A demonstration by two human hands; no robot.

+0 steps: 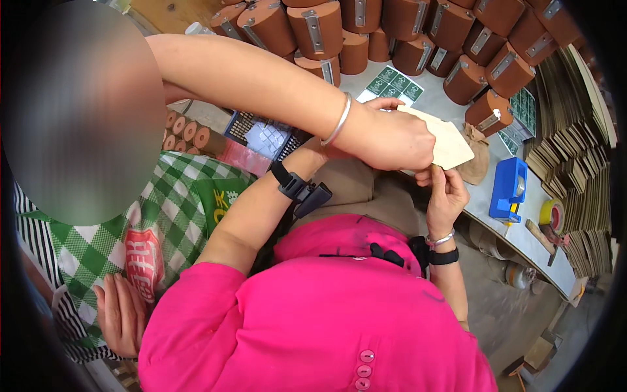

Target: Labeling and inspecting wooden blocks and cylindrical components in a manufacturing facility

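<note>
A pale grey, flat-topped table [436, 103] is running from the back toward the lower right. Along its far side, reddish-brown cylinders with silver metal strips [333, 29] are resting in a pile. A green-and-white sheet of printed labels [398, 81] is lying flat before them. Farther right, a crumpled brown cloth [475, 168], a blue plastic tape dispenser [501, 189], a yellow tape roll [546, 210] and a wooden-handled tool [539, 236] are lying on the surface.

Workshop: brown cylinders [302, 31], cardboard stacks [565, 147], tape dispenser [501, 188]
</note>
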